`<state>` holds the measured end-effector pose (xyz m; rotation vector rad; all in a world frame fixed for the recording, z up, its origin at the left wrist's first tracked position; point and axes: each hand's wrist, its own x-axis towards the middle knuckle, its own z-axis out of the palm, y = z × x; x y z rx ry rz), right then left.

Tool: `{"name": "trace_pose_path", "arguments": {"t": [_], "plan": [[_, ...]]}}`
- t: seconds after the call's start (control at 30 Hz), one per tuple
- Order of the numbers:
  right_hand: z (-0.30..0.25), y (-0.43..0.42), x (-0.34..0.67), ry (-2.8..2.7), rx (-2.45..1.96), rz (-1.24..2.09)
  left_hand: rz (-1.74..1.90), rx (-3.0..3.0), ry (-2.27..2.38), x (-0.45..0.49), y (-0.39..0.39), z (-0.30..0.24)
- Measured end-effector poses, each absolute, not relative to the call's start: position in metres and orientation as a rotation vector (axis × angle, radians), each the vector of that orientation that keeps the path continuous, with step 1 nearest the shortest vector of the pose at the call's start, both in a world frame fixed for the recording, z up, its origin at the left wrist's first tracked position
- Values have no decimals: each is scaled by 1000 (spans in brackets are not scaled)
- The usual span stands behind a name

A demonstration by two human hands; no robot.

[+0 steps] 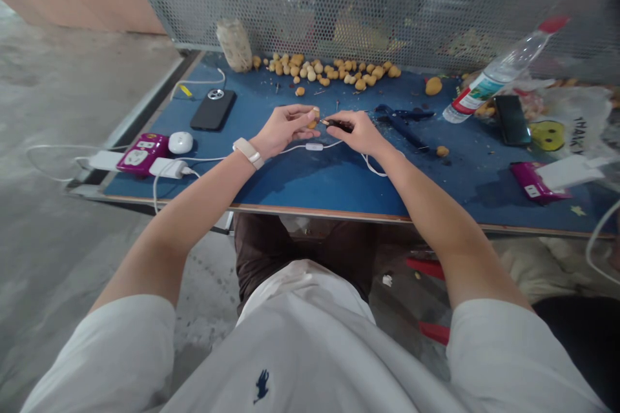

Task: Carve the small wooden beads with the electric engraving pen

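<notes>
Near the middle of the blue table (pixel 300 187), a white cable (pixel 314 146) runs just under both hands. The left hand (pixel 283 131) pinches a small tan nut (pixel 314 120) at its fingertips. The right hand (pixel 361 133) is clamped on a dark tool (pixel 336 124), tip touching the nut. Along the far edge sits a pile of nuts (pixel 324 71).

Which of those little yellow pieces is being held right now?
The yellow piece pinched in the left hand, facing the dark tool in the right hand. The other pieces lie loose on the blue table.
</notes>
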<state>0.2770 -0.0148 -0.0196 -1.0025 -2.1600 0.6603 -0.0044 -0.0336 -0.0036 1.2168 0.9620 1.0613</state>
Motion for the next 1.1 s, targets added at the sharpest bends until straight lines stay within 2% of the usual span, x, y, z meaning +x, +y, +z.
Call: {"name": "trace_pose_path", "arguments": {"t": [0.9, 1.1], "plan": [[-23, -16, 273, -2160, -960, 689, 1070, 1272, 1007, -2, -34, -3], [-18, -21, 259, -2271, -1172, 588, 1074, 1320, 1003, -3, -32, -5]]}}
